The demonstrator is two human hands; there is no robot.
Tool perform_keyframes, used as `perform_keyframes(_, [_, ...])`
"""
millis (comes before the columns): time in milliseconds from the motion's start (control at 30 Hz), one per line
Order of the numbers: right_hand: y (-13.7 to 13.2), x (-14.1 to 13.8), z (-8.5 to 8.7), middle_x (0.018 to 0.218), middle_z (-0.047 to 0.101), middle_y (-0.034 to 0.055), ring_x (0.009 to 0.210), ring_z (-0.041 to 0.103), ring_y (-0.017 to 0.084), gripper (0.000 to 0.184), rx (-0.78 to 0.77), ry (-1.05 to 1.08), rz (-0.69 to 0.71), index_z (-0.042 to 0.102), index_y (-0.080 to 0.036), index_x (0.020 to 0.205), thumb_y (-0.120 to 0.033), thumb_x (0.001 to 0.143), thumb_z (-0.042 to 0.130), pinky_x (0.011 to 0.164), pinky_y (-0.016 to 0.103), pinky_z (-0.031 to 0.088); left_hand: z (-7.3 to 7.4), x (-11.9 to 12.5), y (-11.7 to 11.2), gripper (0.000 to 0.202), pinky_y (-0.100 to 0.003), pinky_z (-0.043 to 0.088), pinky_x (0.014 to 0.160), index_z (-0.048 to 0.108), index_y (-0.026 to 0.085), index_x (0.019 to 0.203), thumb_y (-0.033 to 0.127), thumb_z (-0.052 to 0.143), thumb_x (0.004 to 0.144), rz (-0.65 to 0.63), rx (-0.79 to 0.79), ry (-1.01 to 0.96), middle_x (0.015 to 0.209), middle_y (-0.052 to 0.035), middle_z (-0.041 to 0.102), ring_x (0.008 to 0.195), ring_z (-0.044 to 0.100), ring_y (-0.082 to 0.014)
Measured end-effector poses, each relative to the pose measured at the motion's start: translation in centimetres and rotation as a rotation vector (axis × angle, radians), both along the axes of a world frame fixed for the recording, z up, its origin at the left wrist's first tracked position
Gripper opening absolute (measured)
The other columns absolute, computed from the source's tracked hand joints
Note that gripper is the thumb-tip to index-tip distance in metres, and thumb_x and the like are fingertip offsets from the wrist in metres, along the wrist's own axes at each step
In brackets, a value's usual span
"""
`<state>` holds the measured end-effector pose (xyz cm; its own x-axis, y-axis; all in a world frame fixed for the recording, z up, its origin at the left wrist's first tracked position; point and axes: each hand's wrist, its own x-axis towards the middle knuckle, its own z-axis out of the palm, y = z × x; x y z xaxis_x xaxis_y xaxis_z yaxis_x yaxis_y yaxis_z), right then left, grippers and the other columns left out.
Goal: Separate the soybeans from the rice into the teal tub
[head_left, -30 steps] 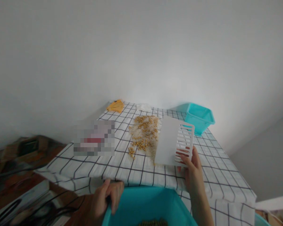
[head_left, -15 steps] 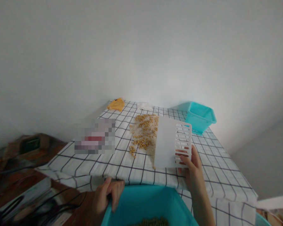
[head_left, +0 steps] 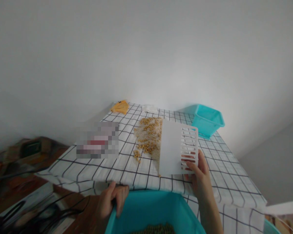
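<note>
My right hand grips the slotted end of a white plastic scraper board, which stands on edge on the checked tablecloth. Its flat side rests against a pile of yellow beans mixed with white grains. My left hand is closed over the left rim of a turquoise tub held below the table's near edge. Some beans lie in the bottom of that tub.
A second turquoise basket sits at the far right of the table near the wall. An orange cloth and a white scrap lie at the far edge. Dark cables and clutter fill the lower left, beside the table.
The scraper has shifted a little to the left against the pile and stands more upright. My left hand keeps its hold on the tub rim.
</note>
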<state>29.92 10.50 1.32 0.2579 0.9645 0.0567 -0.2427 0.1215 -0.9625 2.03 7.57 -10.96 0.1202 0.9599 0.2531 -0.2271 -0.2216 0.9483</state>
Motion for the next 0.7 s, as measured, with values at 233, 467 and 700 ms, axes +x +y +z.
perform_keyframes(233, [-0.2, -0.2, 0.3, 0.083, 0.068, -0.0012, 0.053, 0.056, 0.012, 0.045, -0.036, 0.016, 0.071, 0.062, -0.027, 0.11, -0.029, 0.069, 0.08, 0.036, 0.019, 0.04, -0.8, 0.8, 0.2, 0.08, -0.033, 0.034, 0.05, 0.034, 0.021, 0.03, 0.056, 0.03, 0.102, 0.011, 0.018, -0.187, 0.026, -0.0006, 0.035, 0.032, 0.033, -0.0121])
perform_keyframes(467, [0.3, 0.4, 0.4, 0.07, 0.061, -0.0047, 0.047, 0.047, 0.008, 0.027, -0.014, 0.133, -0.012, 0.064, -0.024, 0.09, -0.026, 0.067, 0.078, 0.034, 0.016, 0.031, -0.5, 0.8, -0.6, 0.078, -0.033, 0.034, 0.051, 0.048, 0.022, 0.033, 0.05, 0.033, 0.104, 0.043, -0.009, -0.274, 0.028, 0.0006, 0.038, 0.032, 0.032, -0.0127])
perform_keyframes(700, [1.2, 1.0, 0.2, 0.096, 0.072, 0.003, 0.073, 0.063, 0.014, 0.032, -0.019, 0.193, -0.148, 0.074, -0.021, 0.094, -0.031, 0.065, 0.085, 0.047, 0.018, 0.044, 3.6, 1.9, -2.4, 0.076, -0.035, 0.034, 0.056, 0.056, 0.022, 0.035, 0.048, 0.038, 0.104, 0.125, 0.05, -0.216, 0.033, 0.0004, 0.043, 0.039, 0.036, -0.0149])
